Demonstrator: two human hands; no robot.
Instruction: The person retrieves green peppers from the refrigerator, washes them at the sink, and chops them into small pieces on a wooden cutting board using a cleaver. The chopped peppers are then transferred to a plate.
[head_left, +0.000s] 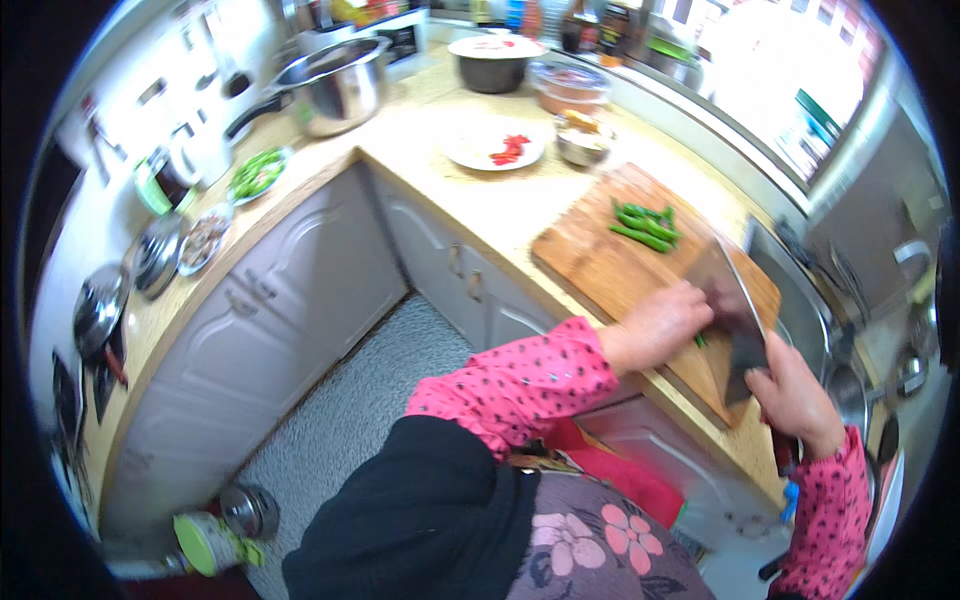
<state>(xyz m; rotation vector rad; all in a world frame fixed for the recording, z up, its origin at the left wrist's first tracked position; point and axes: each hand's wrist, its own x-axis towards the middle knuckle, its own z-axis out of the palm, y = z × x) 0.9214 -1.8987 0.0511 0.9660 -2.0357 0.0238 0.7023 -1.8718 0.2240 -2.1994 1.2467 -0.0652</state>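
Note:
My right hand (801, 394) grips the handle end of a broad-bladed kitchen cleaver (721, 289), its blade standing over the right part of a wooden cutting board (589, 251). Beside the blade, my left hand (664, 326) rests low over the board with fingers curled. A small piece of green pepper (700, 340) peeks out at its fingertips; the rest is hidden by the hand. Several whole green peppers (643, 225) lie together toward the board's far side.
Beyond the board stand a white plate (469, 154) with red pepper pieces and a metal bowl (583, 148). A sink (799, 300) adjoins on the right. The counter edge (517, 274) runs before me. Farther left are a pressure cooker (337, 94) and a dish of chopped greens (257, 176).

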